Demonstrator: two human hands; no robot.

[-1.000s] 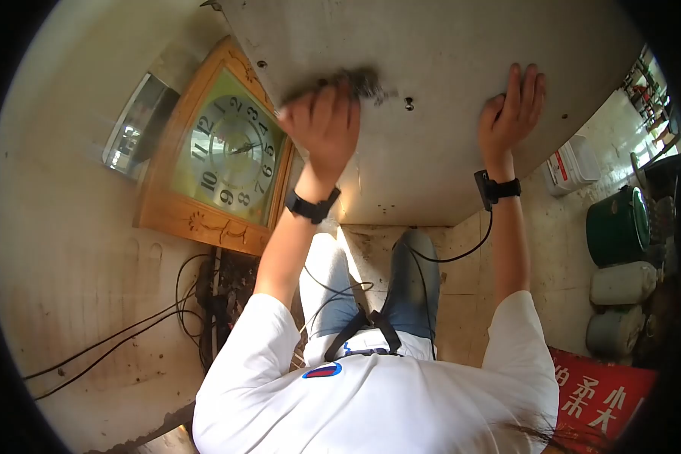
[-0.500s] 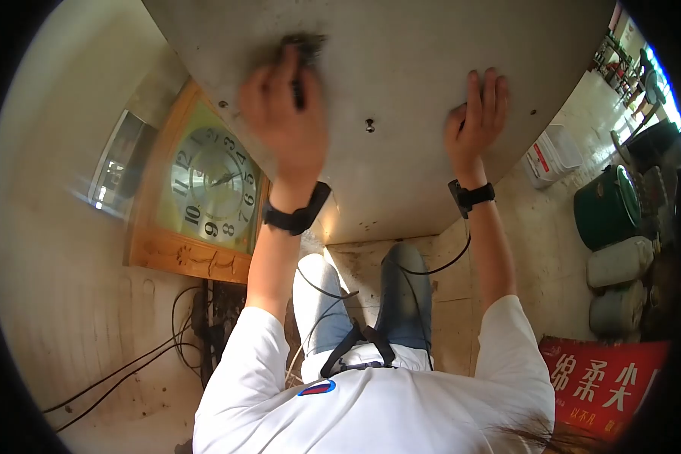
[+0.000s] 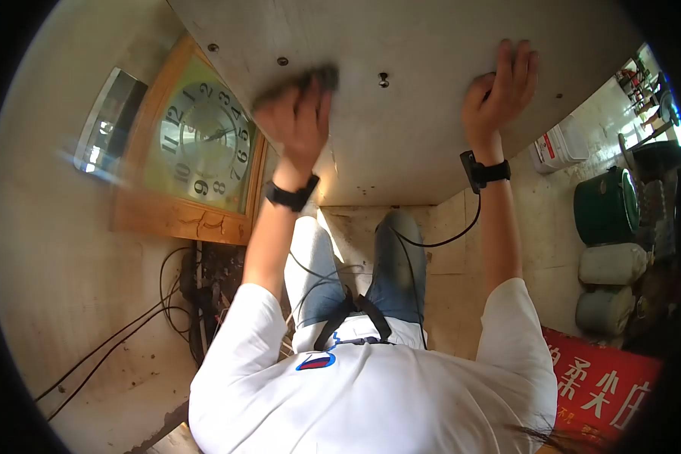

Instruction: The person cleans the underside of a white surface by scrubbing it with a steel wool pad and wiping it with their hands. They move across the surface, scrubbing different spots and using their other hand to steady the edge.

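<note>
A grey metal panel [image 3: 416, 129] fills the upper middle, with a small knob [image 3: 384, 80] and a few screws on it. My left hand [image 3: 295, 121] presses a dark, blurred pad [image 3: 310, 79] against the panel, left of the knob, its fingers wrapped over the pad. To the knob's right, my right hand [image 3: 502, 94] leans on the panel with fingers stretched upward; something small and dark shows by its thumb, too small to tell. Both wrists wear black bands with a cable visible at the right one.
A wooden wall clock [image 3: 204, 144] stands at the left, with black cables [image 3: 121, 352] below it. On the right are a clear plastic tub [image 3: 564, 144], a green bucket [image 3: 607, 206], pale jugs [image 3: 611, 265] and a red sign [image 3: 594, 386].
The view has shifted, and the panel and clock sit higher in it. My left hand has moved with the pad, which now lies nearer the knob and below a screw. My right hand stays on the panel.
</note>
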